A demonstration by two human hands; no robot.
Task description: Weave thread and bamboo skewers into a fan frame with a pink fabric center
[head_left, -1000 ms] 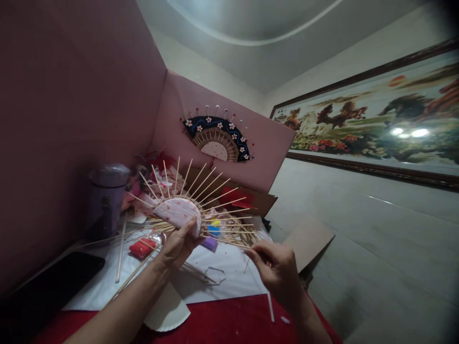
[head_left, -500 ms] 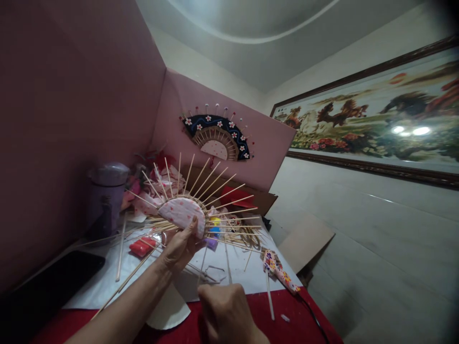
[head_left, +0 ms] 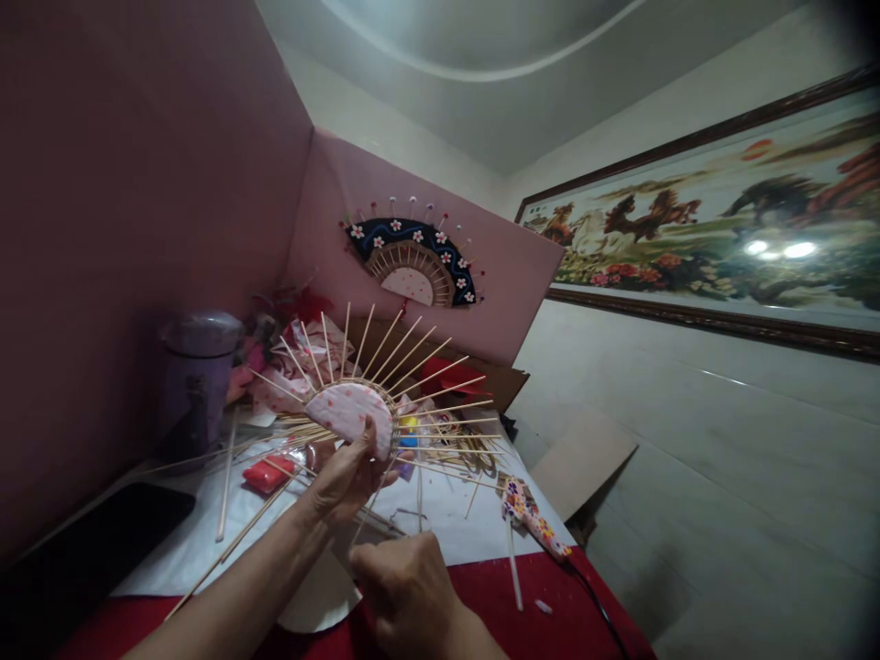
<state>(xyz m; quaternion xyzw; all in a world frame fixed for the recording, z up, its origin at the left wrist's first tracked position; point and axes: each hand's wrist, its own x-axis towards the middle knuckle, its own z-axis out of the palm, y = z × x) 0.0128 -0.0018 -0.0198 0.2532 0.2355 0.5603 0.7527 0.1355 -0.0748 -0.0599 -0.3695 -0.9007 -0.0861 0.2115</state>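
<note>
My left hand (head_left: pixel 349 472) grips the lower right of a half-round fan frame (head_left: pixel 347 411), thumb on its white cloth face with small pink spots. Thin wooden sticks radiate from its curved edge, which has a woven tan band. From the frame's right end a thin cord (head_left: pixel 372 500) runs down to my right hand (head_left: pixel 407 579), which is closed in a fist around it. The fist is near the table's front, below my left hand. The cord's end inside the fist is hidden.
A finished dark-blue flowered fan (head_left: pixel 412 252) is on the pink board behind. A flower-patterned glue gun (head_left: pixel 533 521) lies right, its cable trailing. Loose sticks, a red packet (head_left: pixel 268 474), a white paper piece (head_left: pixel 320 591), a purple cup (head_left: pixel 196 385) and a black phone-like slab (head_left: pixel 130 532) lie about.
My right fist has shifted left and slightly up, and the cord now slants down to the left. My left hand still holds the fan frame in nearly the same place.
</note>
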